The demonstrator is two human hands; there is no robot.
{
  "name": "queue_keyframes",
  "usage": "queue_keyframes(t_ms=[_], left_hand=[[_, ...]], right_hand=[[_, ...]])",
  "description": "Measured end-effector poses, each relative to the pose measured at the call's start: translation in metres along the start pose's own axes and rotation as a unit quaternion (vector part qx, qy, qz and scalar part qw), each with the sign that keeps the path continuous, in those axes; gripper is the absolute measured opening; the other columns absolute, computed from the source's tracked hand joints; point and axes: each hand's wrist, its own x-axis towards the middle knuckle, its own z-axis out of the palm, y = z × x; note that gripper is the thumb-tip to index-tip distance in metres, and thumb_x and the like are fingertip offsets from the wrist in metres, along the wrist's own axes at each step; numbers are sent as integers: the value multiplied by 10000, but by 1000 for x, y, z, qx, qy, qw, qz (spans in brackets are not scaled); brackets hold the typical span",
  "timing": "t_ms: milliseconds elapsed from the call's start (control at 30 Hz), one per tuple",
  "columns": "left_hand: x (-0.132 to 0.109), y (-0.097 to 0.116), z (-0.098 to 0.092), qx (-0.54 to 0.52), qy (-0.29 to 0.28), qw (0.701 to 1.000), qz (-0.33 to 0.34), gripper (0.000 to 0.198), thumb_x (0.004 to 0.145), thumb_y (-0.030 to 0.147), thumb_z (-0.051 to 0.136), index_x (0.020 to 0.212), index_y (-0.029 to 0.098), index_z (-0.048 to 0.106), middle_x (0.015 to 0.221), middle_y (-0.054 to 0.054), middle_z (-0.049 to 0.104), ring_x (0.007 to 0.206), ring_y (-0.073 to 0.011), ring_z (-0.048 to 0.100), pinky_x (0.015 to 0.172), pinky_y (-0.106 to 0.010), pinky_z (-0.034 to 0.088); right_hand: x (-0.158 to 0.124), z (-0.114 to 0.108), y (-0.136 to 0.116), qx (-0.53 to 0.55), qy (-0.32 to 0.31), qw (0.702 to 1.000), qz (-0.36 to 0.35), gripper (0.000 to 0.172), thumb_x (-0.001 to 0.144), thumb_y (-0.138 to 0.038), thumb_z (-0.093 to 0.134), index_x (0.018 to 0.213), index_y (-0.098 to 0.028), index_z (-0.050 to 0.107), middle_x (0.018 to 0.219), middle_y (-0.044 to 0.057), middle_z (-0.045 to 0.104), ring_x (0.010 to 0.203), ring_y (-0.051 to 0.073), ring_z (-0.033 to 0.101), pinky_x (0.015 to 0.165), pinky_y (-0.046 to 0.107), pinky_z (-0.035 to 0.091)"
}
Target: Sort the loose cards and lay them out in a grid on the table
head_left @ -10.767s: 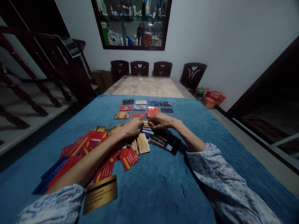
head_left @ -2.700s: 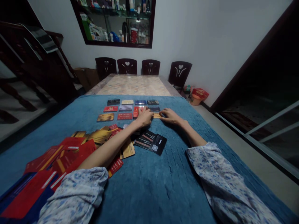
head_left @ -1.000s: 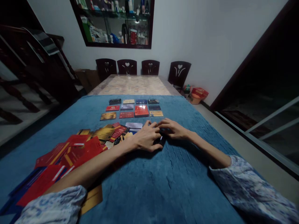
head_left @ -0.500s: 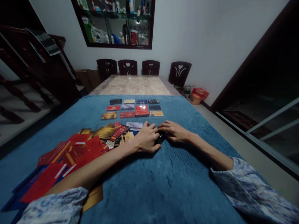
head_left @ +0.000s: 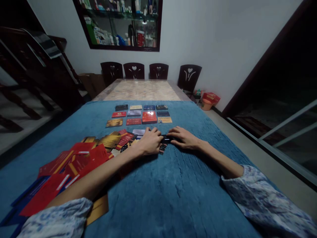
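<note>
A black card (head_left: 166, 139) lies on the blue cloth between my two hands. My left hand (head_left: 150, 142) has its fingers curled at the card's left edge, and my right hand (head_left: 184, 138) grips its right end with bent fingers. A second dark card with light print (head_left: 162, 148) sticks out below the left fingers; whether that hand pinches it or only covers it is hidden. Past my left hand, a pale card (head_left: 138, 132) is partly covered. Under and beside my left forearm spreads a loose heap of red, gold and blue cards (head_left: 85, 158).
Rows of cards and small stacks stand beyond my hands, among them a thick red stack (head_left: 149, 117) and a gold card (head_left: 114, 122). The blue cloth (head_left: 173, 191) covers the near table; the bare tabletop (head_left: 141, 89) continues behind it, with chairs (head_left: 133, 70) at the far end.
My left hand has shifted slightly left, away from the right one, and the black card between them shows more fully. The dark printed card below the left fingers has come into sight.
</note>
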Motion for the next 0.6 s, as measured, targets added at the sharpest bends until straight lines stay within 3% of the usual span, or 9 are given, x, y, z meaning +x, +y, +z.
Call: queue_keyframes(t_ms=[133, 333, 600], left_hand=[[-1, -6, -6, -19, -17, 999, -25, 279, 930, 289, 515, 1093, 175, 710, 1206, -149, 655, 1198, -331, 498, 949, -519, 390], [0, -16, -12, -51, -47, 997, -40, 286, 912, 240, 526, 1128, 193, 707, 1254, -131, 650, 1223, -324, 485, 965, -522, 396], [1, -26, -3, -90, -19, 996, -16, 271, 873, 205, 568, 1102, 177, 711, 1207, -127, 668, 1210, -312, 486, 940, -482, 396]], right_hand=[[-1, 0, 2, 22, -5, 1000, 3, 436, 981, -469, 552, 1296, -183, 650, 1214, 159, 637, 1094, 283, 574, 961, 512, 505], [1, 1, -1, 13, -7, 1000, 9, 394, 996, -418, 522, 1296, -198, 652, 1205, 157, 640, 1070, 274, 564, 948, 505, 507], [2, 4, -4, -19, 15, 1000, -14, 360, 1007, -397, 509, 1243, -182, 674, 1136, 155, 673, 1001, 261, 586, 880, 475, 537]])
